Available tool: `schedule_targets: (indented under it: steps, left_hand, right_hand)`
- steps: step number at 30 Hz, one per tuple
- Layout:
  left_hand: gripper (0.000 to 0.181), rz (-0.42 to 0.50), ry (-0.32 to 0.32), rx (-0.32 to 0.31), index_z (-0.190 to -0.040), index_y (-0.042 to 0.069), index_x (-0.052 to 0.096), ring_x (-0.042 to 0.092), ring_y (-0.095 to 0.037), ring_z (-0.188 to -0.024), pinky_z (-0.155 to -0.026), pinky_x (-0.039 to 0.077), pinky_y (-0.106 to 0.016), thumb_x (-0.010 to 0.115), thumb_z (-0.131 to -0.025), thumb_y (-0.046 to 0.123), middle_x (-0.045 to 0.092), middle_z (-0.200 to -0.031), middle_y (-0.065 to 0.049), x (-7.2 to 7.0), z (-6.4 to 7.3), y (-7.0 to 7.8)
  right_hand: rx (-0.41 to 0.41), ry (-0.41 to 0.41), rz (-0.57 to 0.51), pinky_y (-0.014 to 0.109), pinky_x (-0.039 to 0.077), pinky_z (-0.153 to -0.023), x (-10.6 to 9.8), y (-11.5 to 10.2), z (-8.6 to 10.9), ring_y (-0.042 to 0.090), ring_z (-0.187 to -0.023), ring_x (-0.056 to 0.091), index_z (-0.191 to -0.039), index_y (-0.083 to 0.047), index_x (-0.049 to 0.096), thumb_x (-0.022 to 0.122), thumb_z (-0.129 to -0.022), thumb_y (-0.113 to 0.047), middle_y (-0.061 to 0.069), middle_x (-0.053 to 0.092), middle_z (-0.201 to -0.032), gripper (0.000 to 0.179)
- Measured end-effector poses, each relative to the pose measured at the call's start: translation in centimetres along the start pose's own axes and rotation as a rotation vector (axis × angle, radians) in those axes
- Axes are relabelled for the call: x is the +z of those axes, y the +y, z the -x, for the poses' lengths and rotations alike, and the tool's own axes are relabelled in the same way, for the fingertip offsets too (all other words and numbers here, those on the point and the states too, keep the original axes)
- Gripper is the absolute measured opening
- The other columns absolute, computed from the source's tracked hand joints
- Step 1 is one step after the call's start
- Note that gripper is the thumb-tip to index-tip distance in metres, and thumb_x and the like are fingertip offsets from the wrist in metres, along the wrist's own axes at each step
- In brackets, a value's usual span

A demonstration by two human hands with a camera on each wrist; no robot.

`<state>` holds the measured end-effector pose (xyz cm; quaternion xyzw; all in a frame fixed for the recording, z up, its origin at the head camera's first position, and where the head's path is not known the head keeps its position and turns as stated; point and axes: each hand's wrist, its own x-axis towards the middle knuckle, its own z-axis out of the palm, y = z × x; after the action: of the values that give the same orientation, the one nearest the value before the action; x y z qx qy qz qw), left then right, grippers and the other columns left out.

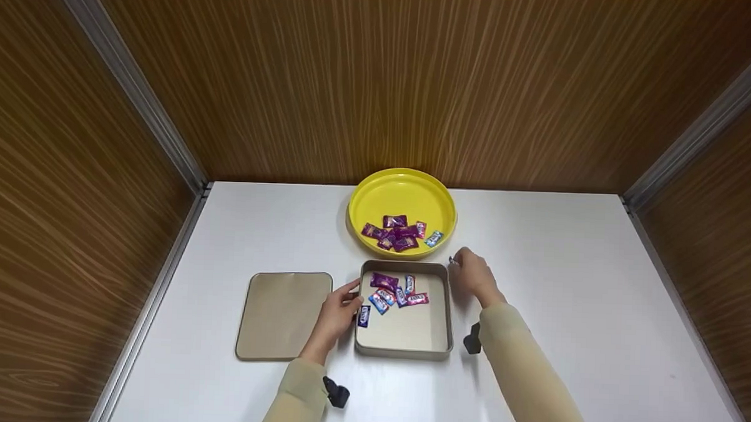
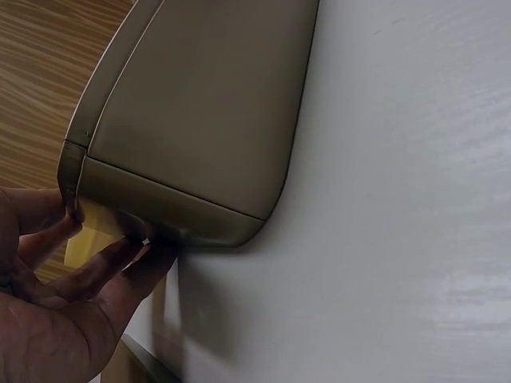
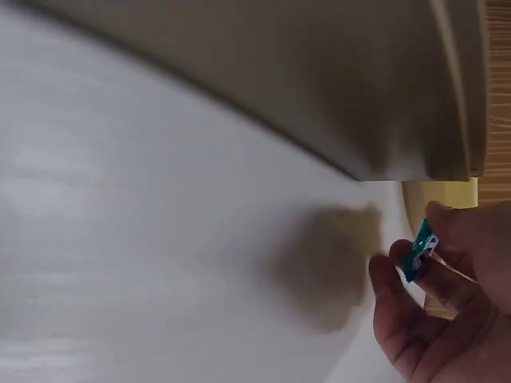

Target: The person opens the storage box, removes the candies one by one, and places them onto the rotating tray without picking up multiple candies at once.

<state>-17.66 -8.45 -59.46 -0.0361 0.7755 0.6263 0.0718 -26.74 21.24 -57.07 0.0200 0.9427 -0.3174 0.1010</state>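
My left hand [image 1: 334,317] holds the left wall of a beige, open rectangular tin [image 1: 403,352]; in the left wrist view its fingers [image 2: 120,267] are at the tin's corner. Beyond the tin's upper right corner, my right hand [image 1: 476,278] pinches a small wrapped candy [image 3: 419,250], teal with white lettering, between thumb and fingertips. Inside the tin lie a purple candy [image 1: 384,281] and several smaller blue, red and pink candies [image 1: 379,303]. One dark blue candy [image 1: 364,316] lies against the left wall, near my left thumb.
A round yellow tray [image 1: 401,193] stands behind the tin, with several purple candies [image 1: 405,244], a pink one [image 1: 421,229] and a light blue one [image 1: 434,238]. The flat beige lid [image 1: 284,314] lies left of the tin. Wood-patterned panels [image 1: 392,86] enclose the white table [image 1: 567,274].
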Motion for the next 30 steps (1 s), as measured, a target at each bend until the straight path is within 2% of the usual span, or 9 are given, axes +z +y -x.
schedule_targets:
  steps: [4, 7, 10, 14, 16, 19, 23, 27, 30]
  left_hand:
    - [0.044, 0.009, 0.001, 0.001, -0.140, 0.000, 0.052, 0.063, -0.033, -0.106, -0.085, 0.054, -0.038, 0.058, -0.096, 0.004, 0.064, -0.112, -0.021, 0.0, 0.1, -0.1]
    - [0.044, 0.011, 0.005, 0.005, -0.139, 0.000, 0.053, 0.063, -0.033, -0.106, -0.086, 0.053, -0.038, 0.058, -0.096, 0.004, 0.064, -0.111, -0.021, -0.1, 0.1, 0.0]
    - [0.044, 0.002, 0.010, 0.004, -0.139, 0.001, 0.053, 0.063, -0.033, -0.105, -0.087, 0.053, -0.038, 0.058, -0.096, 0.004, 0.065, -0.111, -0.020, -0.1, 0.1, 0.0]
    - [0.044, 0.000, 0.010, 0.003, -0.139, 0.000, 0.053, 0.063, -0.032, -0.105, -0.086, 0.053, -0.038, 0.058, -0.096, 0.003, 0.065, -0.110, -0.020, 0.0, 0.0, -0.1]
    - [0.044, 0.006, 0.008, 0.005, -0.139, 0.000, 0.053, 0.063, -0.033, -0.104, -0.086, 0.053, -0.038, 0.058, -0.096, 0.003, 0.064, -0.110, -0.021, 0.0, 0.1, 0.0]
    - [0.044, 0.016, 0.006, 0.002, -0.139, 0.000, 0.053, 0.064, -0.032, -0.103, -0.086, 0.053, -0.037, 0.058, -0.095, 0.002, 0.064, -0.111, -0.021, 0.0, 0.0, 0.0]
    - [0.044, 0.006, 0.008, 0.000, -0.139, 0.000, 0.053, 0.064, -0.032, -0.103, -0.087, 0.053, -0.038, 0.059, -0.096, 0.003, 0.064, -0.111, -0.021, 0.1, 0.0, -0.1]
    - [0.044, -0.010, 0.011, 0.003, -0.139, 0.000, 0.053, 0.063, -0.032, -0.105, -0.089, 0.052, -0.039, 0.058, -0.096, 0.004, 0.064, -0.113, -0.021, 0.0, 0.1, 0.0]
    - [0.044, -0.010, 0.011, 0.005, -0.139, 0.000, 0.053, 0.063, -0.032, -0.106, -0.090, 0.052, -0.040, 0.058, -0.096, 0.004, 0.064, -0.113, -0.021, 0.0, 0.1, 0.0]
  right_hand:
    - [0.039, 0.040, -0.282, 0.034, 0.054, -0.069, -0.4, -0.6, -0.1, 0.022, -0.080, 0.063, -0.111, 0.003, 0.055, 0.061, -0.097, -0.016, 0.014, 0.061, -0.096, 0.024]
    - [0.085, 0.068, -0.489, 0.030, 0.055, -0.068, -0.5, -1.1, -0.2, 0.019, -0.078, 0.064, -0.111, 0.002, 0.055, 0.065, -0.095, -0.015, 0.014, 0.062, -0.097, 0.026]
    - [0.112, 0.087, -0.621, 0.028, 0.056, -0.071, -0.5, -1.8, -0.3, 0.019, -0.080, 0.065, -0.112, 0.003, 0.056, 0.067, -0.094, -0.013, 0.014, 0.063, -0.098, 0.027]
    - [0.119, 0.070, -0.756, 0.030, 0.056, -0.082, -0.6, -2.6, -0.5, 0.025, -0.094, 0.066, -0.121, 0.007, 0.055, 0.067, -0.094, -0.009, 0.017, 0.062, -0.106, 0.034]
    - [0.109, 0.038, -0.795, 0.033, 0.053, -0.090, -0.7, -2.9, -0.6, 0.028, -0.105, 0.064, -0.129, 0.007, 0.052, 0.066, -0.094, -0.009, 0.020, 0.060, -0.115, 0.041]
    - [0.068, -0.049, -0.793, 0.038, 0.044, -0.102, -0.9, -3.1, -0.6, 0.030, -0.122, 0.055, -0.145, 0.001, 0.041, 0.062, -0.096, -0.013, 0.020, 0.052, -0.137, 0.056]
    - [-0.020, -0.122, -0.764, 0.042, 0.038, -0.108, -1.0, -2.9, -0.5, 0.032, -0.133, 0.044, -0.153, -0.003, 0.030, 0.056, -0.097, -0.011, 0.019, 0.036, -0.152, 0.062]
    - [-0.089, -0.083, -0.746, 0.042, 0.045, -0.102, -1.0, -3.0, 0.0, 0.036, -0.126, 0.050, -0.145, 0.004, 0.041, 0.056, -0.097, -0.004, 0.026, 0.043, -0.144, 0.051]
    - [-0.111, -0.042, -0.661, 0.044, 0.051, -0.094, -1.1, -3.3, 0.5, 0.034, -0.113, 0.058, -0.133, 0.005, 0.052, 0.058, -0.095, -0.004, 0.026, 0.054, -0.130, 0.040]
